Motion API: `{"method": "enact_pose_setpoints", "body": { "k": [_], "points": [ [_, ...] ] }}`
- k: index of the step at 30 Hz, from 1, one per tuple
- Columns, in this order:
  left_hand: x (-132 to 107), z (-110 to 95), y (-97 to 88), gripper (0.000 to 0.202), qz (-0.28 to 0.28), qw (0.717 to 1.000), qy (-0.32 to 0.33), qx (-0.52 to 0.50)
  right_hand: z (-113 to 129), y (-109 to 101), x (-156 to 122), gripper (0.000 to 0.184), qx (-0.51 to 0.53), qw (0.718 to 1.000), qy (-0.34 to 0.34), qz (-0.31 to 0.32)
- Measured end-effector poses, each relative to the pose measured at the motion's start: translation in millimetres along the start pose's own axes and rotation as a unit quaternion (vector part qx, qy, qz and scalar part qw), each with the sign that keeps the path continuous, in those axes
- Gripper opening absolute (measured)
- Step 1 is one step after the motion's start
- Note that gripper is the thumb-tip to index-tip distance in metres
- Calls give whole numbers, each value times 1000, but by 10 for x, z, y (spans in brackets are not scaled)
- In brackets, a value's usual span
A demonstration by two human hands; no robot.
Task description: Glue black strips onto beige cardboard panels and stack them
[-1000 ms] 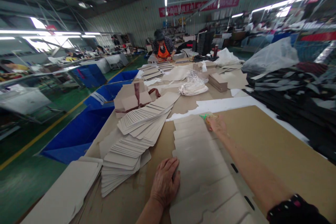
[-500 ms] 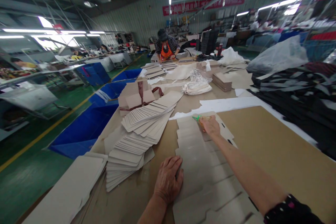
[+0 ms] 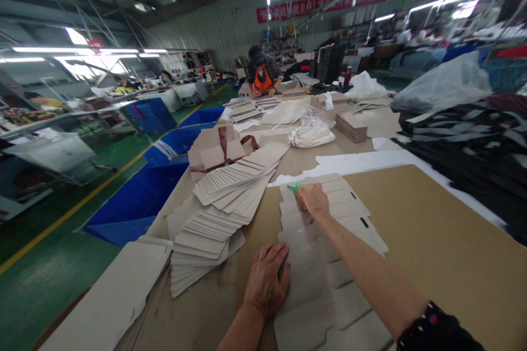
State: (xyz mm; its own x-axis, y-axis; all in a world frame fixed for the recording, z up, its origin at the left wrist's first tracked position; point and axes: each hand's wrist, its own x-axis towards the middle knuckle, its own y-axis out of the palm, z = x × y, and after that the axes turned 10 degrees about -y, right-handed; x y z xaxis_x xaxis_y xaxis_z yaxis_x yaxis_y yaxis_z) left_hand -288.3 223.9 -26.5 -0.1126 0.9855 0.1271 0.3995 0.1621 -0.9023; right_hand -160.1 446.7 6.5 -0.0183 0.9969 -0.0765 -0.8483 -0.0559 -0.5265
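Observation:
My left hand (image 3: 267, 279) lies flat, fingers spread, on the near left edge of a row of overlapped grey card blanks (image 3: 329, 214) laid out on a brown board (image 3: 432, 230). My right arm reaches forward, and my right hand (image 3: 313, 199) is closed round a small green-tipped tool (image 3: 295, 188) resting on the far end of the row. What kind of tool it is I cannot make out. Left of the row lies a fanned stack of grey card blanks (image 3: 222, 203).
A flat pile of grey sheets (image 3: 111, 296) sits at the near left table edge. Blue bins (image 3: 140, 197) stand beside the table. Black pieces (image 3: 465, 142) are heaped at right. White bags (image 3: 310, 134) and more card stacks lie farther on, where a person in an orange apron (image 3: 262, 74) works.
My right hand has slid left across the far end of the row with the green-tipped tool. My left hand has stayed pressed on the near cards. The view has shifted slightly.

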Motion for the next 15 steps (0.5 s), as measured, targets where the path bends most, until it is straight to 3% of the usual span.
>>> {"method": "enact_pose_setpoints", "body": {
  "k": [9,15],
  "points": [
    [24,3,9,36,-19,1000,13,16,121,118,-119,44,154,986,43,37],
    [73,179,102,37,-68,995,57,42,116,-52,-185,40,346,931,104,44]
  ]
}}
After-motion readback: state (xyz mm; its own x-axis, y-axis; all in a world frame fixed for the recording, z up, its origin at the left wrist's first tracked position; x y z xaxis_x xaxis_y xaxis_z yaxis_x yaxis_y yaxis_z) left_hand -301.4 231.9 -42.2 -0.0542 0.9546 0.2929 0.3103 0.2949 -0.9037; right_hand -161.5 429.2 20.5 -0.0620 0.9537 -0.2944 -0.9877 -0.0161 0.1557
